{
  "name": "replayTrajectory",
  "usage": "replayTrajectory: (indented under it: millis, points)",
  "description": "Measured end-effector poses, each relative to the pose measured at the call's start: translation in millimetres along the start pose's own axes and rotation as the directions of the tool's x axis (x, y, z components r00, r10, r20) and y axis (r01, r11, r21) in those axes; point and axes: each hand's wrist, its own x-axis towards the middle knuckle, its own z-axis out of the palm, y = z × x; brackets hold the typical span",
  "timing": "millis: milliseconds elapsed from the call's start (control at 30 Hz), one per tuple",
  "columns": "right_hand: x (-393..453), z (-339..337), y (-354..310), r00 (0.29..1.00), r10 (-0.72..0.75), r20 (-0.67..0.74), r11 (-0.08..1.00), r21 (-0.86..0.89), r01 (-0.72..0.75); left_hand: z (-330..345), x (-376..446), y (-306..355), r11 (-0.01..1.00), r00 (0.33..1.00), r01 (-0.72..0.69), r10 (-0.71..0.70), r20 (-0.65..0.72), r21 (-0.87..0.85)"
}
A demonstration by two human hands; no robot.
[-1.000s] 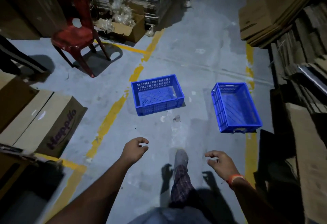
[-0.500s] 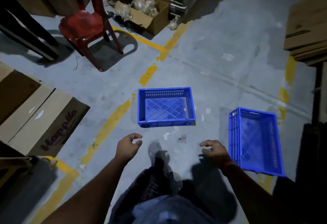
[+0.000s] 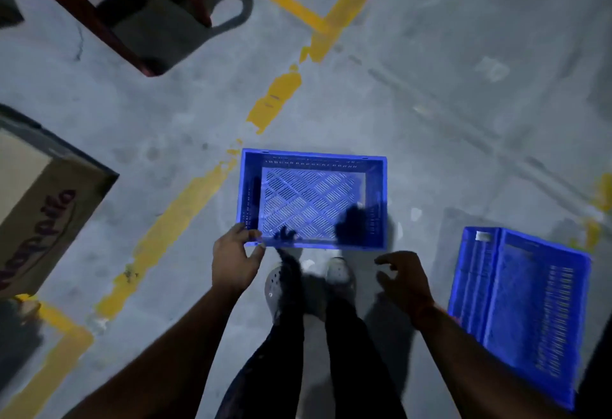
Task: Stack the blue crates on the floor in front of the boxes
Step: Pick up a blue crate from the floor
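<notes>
Head view: my left hand (image 3: 235, 261) seems to pinch the near crate (image 3: 313, 199) by its corner rim; my right hand (image 3: 404, 281) hovers spread, empty, the second crate (image 3: 523, 306) just right of it

Worker bends over blue crate (image 3: 311, 198), centre frame.
L hand (image 3: 235, 259) grips near-left corner; R hand (image 3: 402, 274) spread, apart from rim; 2nd crate (image 3: 523, 306) lower right.

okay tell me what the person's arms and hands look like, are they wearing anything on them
Both forearms are bare, with no sleeves or gloves in view. The left hand has nothing on it. The right hand has a thin orange-red band at the wrist; it is too blurred to tell thread from bracelet.
</notes>
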Motion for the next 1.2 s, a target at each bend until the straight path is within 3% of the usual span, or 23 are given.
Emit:
replayTrajectory:
  millis: [100, 233, 400, 500, 567, 700, 800, 967, 1200]
  points:
    - [79.2, 37.1, 29.1, 0.999, -0.023, -0.032, 0.999, -0.033, 0.022, 43.1, 60.3, -18.7, 0.993, 0.995, 0.096, -0.094, -0.022, 0.070]
    - [173.5, 78.9, 64.7, 0.982, 0.173, 0.077, 0.984, -0.051, -0.170, 96.0, 124.2, -48.1, 0.983, 0.991, 0.103, -0.087, -0.106, 0.153]
    - [238.4, 111.0, 89.7, 0.933, 0.359, 0.020, 0.932, 0.043, -0.360, 139.0, 180.2, -81.6, 0.943, 0.983, 0.131, -0.083, -0.166, 0.307]
    - [262.4, 125.2, 114.7, 0.936, 0.352, 0.025, 0.935, 0.021, -0.353, 151.7, 204.4, -96.1, 0.949, 0.959, 0.247, -0.211, -0.188, 0.195]
    - [275.5, 135.4, 129.3, 0.953, 0.297, 0.059, 0.952, 0.061, -0.300, 154.9, 218.7, -99.7, 0.948, 0.949, 0.301, -0.287, -0.129, 0.104]
    - [293.7, 137.7, 141.2, 0.974, 0.203, 0.100, 0.965, 0.150, -0.216, 146.7, 242.4, -111.7, 0.953, 0.950, 0.304, -0.303, -0.071, -0.008]
    - [289.5, 126.9, 139.5, 0.988, 0.101, 0.117, 0.986, 0.124, -0.115, 133.6, 243.2, -117.0, 0.963, 0.964, 0.267, -0.267, 0.011, -0.028]
    - [258.4, 80.0, 113.2, 0.999, 0.007, 0.047, 0.992, 0.127, -0.013, 91.4, 198.8, -92.8, 0.958, 0.959, 0.282, -0.281, 0.024, -0.058]
    - [189.3, -65.7, 28.0, 0.954, 0.035, 0.297, 0.996, 0.067, -0.057, -26.9, 76.8, -7.7, 0.941, 0.947, 0.316, -0.320, -0.012, -0.117]
